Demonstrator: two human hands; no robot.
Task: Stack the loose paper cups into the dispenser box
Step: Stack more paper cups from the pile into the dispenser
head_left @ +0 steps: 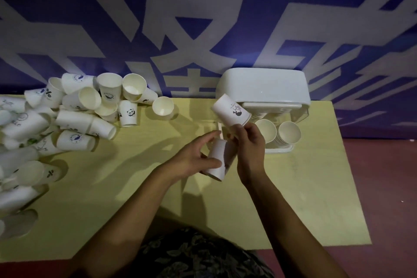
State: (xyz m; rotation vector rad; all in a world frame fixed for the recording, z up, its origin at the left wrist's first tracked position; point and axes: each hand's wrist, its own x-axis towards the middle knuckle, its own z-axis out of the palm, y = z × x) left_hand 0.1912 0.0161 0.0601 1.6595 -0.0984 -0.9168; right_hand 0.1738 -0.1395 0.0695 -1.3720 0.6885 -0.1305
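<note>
While the right hand [249, 151] pinches a printed paper cup [231, 109] by its rim and the left hand [194, 160] grips a plain cup [217, 157], both beside the dispenser box [264, 88]; judged light, thin-walled, easily crushed; hold near the stiffer rim.

hands: 2 | cups held above table [293, 198]: 2 | cup stacks in dispenser box [262, 88]: 2; loose cups left of box: too many to count
</note>
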